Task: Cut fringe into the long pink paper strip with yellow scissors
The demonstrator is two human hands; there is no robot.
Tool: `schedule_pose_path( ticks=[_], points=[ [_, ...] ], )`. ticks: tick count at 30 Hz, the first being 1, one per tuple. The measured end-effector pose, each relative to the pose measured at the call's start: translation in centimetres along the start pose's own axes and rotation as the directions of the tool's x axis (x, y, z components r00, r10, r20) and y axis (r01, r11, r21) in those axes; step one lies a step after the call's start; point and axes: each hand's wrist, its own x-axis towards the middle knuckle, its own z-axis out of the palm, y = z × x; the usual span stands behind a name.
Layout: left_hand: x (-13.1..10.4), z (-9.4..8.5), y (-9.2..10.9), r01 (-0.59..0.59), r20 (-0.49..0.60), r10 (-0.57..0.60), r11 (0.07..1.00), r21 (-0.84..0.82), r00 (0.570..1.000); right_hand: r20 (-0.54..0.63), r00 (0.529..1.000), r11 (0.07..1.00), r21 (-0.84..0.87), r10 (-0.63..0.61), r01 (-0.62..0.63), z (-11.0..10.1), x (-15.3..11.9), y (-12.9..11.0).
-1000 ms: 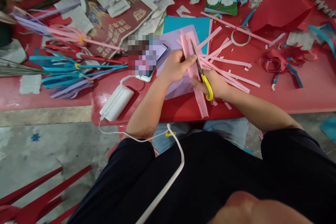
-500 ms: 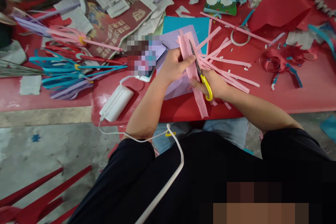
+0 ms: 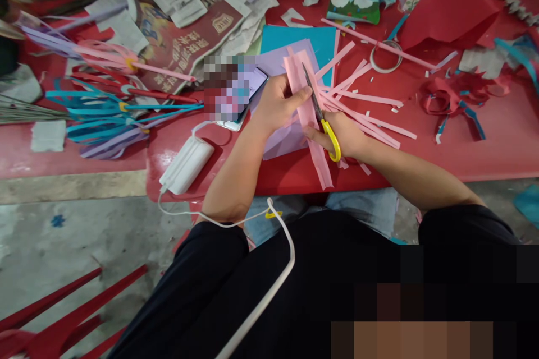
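My left hand [image 3: 280, 102] pinches a folded length of pink paper [image 3: 314, 146] with the thumb on top; its other fingers are partly hidden behind the paper. My right hand [image 3: 342, 133] is closed on the yellow handles of a pair of scissors [image 3: 330, 137]. The dark blades point up and away from me and lie along the pink paper, close to my left thumb. Several cut pink strips [image 3: 370, 96] fan out on the table to the right of the scissors. Under my hands are a lilac sheet [image 3: 282, 143] and a teal sheet [image 3: 295, 39].
A phone [image 3: 252, 87] and a white power bank [image 3: 187, 165] with a cable lie to my left. Bundles of looped teal strips [image 3: 96, 109] and newspaper [image 3: 185, 45] cover the left side. A tape roll [image 3: 386, 56] and red scraps [image 3: 446, 98] lie on the right of the red table [image 3: 505, 140].
Almost nothing differs. The hands, scissors and pink paper stay in nearly the same place, with only a very slight shift to the left.
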Motion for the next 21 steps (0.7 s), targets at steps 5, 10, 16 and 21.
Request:
schedule_pose_path(
  ticks=[5, 10, 16, 21],
  points=[
    [0.22, -0.13, -0.12, -0.010, -0.010, 0.010, 1.000, -0.004, 1.000, -0.045, 0.999, 0.999, -0.038, 0.031, -0.033, 0.15, -0.03, -0.09],
    [0.31, 0.03, -0.29, -0.029, -0.006, 0.029, 1.000, 0.011, 1.000, 0.003, 1.000, 1.000, -0.003, 0.013, -0.013, -0.15, -0.04, -0.07],
    [0.26, -0.02, 0.20, -0.041, -0.024, 0.041, 0.999, 0.025, 0.999, -0.024, 1.000, 0.999, -0.041, 0.002, -0.003, -0.06, 0.11, 0.13],
    [0.21, -0.12, 0.18, -0.036, -0.039, 0.037, 0.999, 0.025, 0.999, -0.034, 0.999, 1.000, -0.009, 0.020, -0.021, 0.01, -0.07, -0.18]
  ],
)
